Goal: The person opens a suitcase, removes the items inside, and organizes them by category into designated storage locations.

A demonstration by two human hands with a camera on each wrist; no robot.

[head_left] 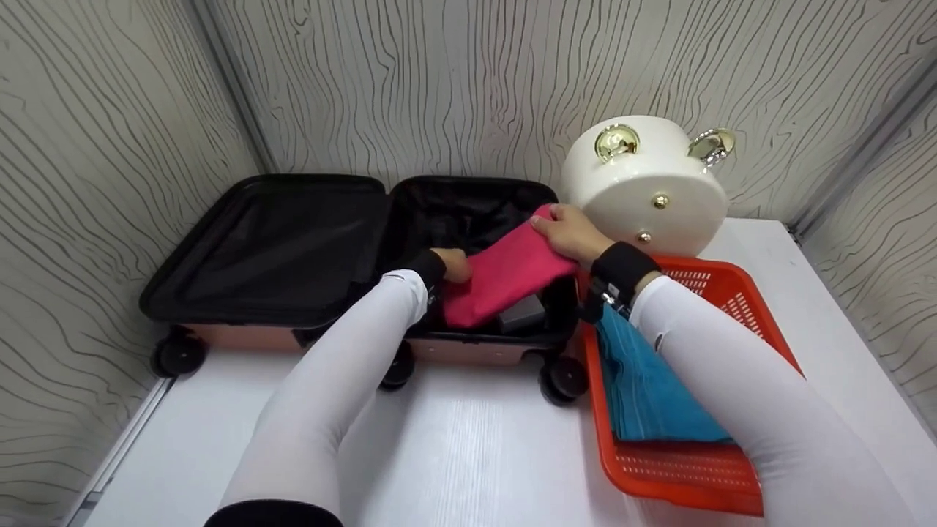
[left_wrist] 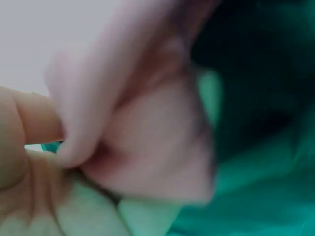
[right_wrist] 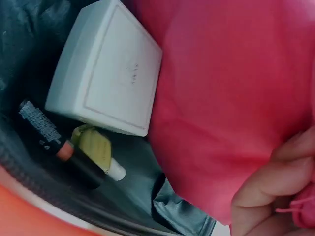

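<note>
A bright pink cloth (head_left: 512,271) stretches between my two hands above the right half of an open, black-lined suitcase (head_left: 315,249). My left hand (head_left: 454,265) grips its left edge with curled fingers; the left wrist view is blurred there. Higher up at the right corner, my right hand (head_left: 575,234) pinches the cloth, and a thin pink cord shows by its fingers in the right wrist view. Beneath the cloth, inside the suitcase, lie a pale box (right_wrist: 113,69), a black tube (right_wrist: 42,128) and a small yellow bottle (right_wrist: 96,147) with a white cap.
To the right stands an orange-red perforated basket (head_left: 681,483) with folded blue cloth (head_left: 655,380) inside. Behind it is a white rounded case (head_left: 644,183) with gold fittings. Black wheels (head_left: 564,379) stick out from the suitcase's near side. Patterned panels (head_left: 468,88) enclose the white table (head_left: 468,439).
</note>
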